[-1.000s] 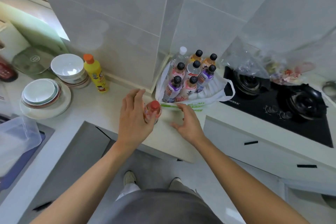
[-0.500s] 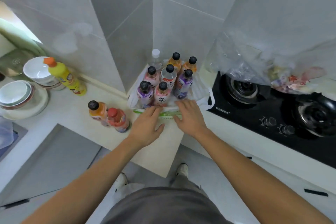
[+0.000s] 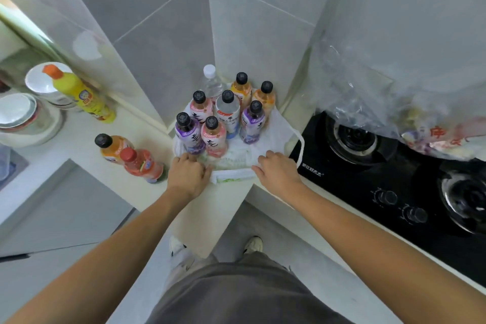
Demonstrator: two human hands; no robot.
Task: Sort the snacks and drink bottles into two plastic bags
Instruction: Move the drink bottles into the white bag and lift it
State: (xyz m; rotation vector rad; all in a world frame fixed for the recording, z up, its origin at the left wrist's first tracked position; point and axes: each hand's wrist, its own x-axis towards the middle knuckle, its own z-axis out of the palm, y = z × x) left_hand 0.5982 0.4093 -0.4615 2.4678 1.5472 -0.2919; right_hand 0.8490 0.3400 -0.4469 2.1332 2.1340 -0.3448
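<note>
A white plastic bag lies spread open in the counter corner with several drink bottles standing upright in it. My left hand grips the bag's near rim at the left, and my right hand grips the same rim at the right. Two more bottles stand outside the bag to the left: an orange one with a black cap and a red one with a red cap. A clear plastic bag holding snacks sits over the stove at the right.
A black gas stove with two burners fills the counter to the right. A yellow detergent bottle and stacked bowls and plates stand at the left. Tiled walls close the corner behind the bag.
My left hand let go of the red-capped bottle, which now stands on the counter, and moved to the bag's rim. Both hands then spread apart along that rim.
</note>
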